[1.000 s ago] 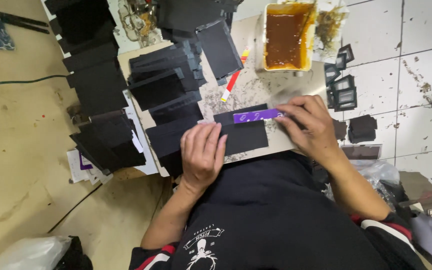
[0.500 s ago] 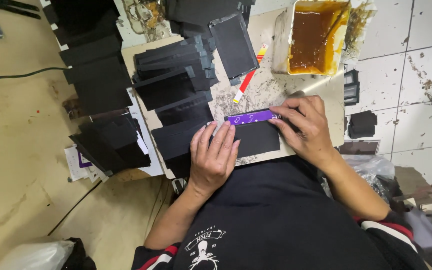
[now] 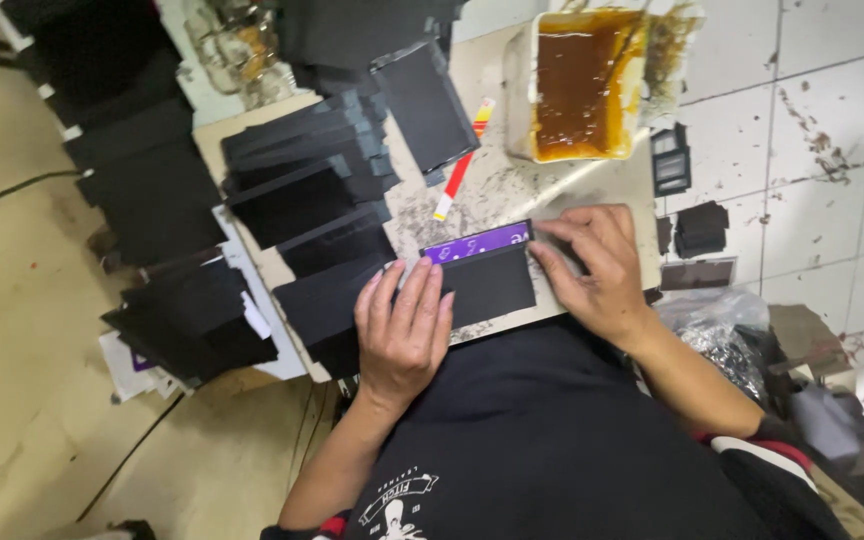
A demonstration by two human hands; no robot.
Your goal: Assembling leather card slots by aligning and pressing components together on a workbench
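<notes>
Tiled floor (image 3: pixel 812 150) at right, tan floor at left, low glue-stained worktable (image 3: pixel 512 185) between. Spread across table and floor: overlapping stacks of black cards (image 3: pixel 292 200). Upper right: white tub of amber glue (image 3: pixel 582 85); beside it, a red-and-white stick (image 3: pixel 460 175). At table's near edge: black card panel (image 3: pixel 487 285) with purple strip (image 3: pixel 477 243) along its far side. Left hand (image 3: pixel 402 330) open, flat, palm down, pressing panel's left part. Right hand (image 3: pixel 597 265) open, fingertips bearing on panel's right end. Probably light, thin, fairly stiff yet creasable; best taken by the edges, clear of any glue.
</notes>
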